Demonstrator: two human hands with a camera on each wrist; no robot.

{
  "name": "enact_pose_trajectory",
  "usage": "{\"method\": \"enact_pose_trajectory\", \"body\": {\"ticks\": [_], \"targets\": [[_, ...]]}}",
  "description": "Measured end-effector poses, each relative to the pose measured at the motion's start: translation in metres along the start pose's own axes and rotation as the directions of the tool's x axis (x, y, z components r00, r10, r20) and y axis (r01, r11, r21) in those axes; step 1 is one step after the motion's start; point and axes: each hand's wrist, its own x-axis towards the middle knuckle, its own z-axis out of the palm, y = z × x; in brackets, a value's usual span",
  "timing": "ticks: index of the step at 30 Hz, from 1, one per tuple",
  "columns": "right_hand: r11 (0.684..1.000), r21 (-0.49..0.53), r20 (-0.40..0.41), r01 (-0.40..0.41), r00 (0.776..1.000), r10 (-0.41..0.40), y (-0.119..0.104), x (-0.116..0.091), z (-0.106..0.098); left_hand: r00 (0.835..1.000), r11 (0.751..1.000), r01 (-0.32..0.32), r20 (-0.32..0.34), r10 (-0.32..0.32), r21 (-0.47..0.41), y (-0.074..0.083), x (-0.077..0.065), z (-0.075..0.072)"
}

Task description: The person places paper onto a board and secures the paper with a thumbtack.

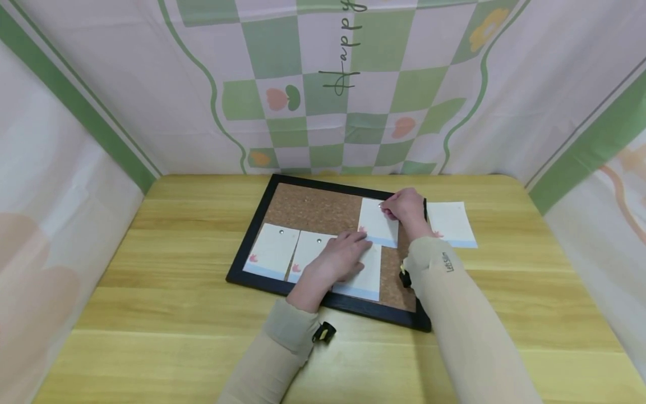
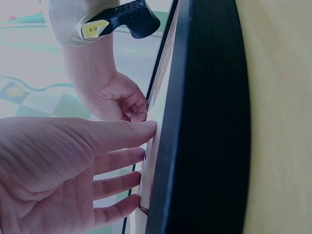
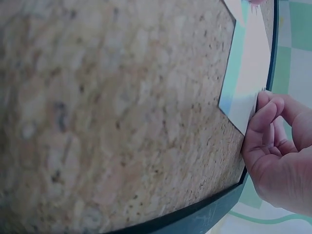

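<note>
A cork board [image 1: 318, 205] in a black frame [image 1: 264, 285] lies on the wooden table. My right hand [image 1: 406, 207] pinches a silver thumbtack [image 1: 380, 206] at the top of a white note card [image 1: 379, 227] with a blue lower edge. With its fingers fairly straight, my left hand [image 1: 340, 255] rests on the board, touching that card's lower edge and covering parts of the cards below. Along the lower row, the left card [image 1: 272, 252] and the middle card [image 1: 305, 252] each show a silver tack; the right card [image 1: 360, 283] is partly hidden by the hand.
Another white card [image 1: 451, 224] lies on the table [image 1: 166, 269] just right of the board. Printed curtains [image 1: 328, 134] hang behind the table and at both sides. A black wrist device [image 1: 324, 332] sits at the left cuff.
</note>
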Motion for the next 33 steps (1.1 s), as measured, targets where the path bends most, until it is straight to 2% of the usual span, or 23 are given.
{"method": "enact_pose_trajectory", "body": {"ticks": [10,14,17,20,28,33], "targets": [[1.0,0.02,0.011,0.007,1.0,-0.007,0.003,0.0,-0.004,1.0,1.0,0.0,0.004,0.0,0.007,0.001,0.001,0.0],[0.99,0.138,0.083,0.007,0.996,-0.018,0.009,0.002,-0.01,1.0,1.0,0.004,0.019,-0.005,0.013,0.002,0.002,-0.001],[0.967,0.256,0.15,-0.007,0.988,-0.033,0.013,0.002,-0.015,1.0,1.0,0.007,0.027,-0.008,0.011,0.003,0.002,-0.001],[0.949,0.314,0.188,-0.016,0.981,-0.045,0.014,0.002,-0.019,0.999,1.0,0.009,0.03,-0.009,0.006,0.004,0.002,-0.002],[0.955,0.295,0.173,0.017,0.982,-0.071,0.022,-0.001,-0.029,0.999,1.0,0.006,0.035,-0.006,-0.003,0.005,0.0,-0.003],[0.982,0.172,0.169,0.082,0.979,-0.112,0.022,-0.005,-0.035,1.0,1.0,0.003,0.029,-0.003,-0.007,0.001,-0.002,-0.003]]}}
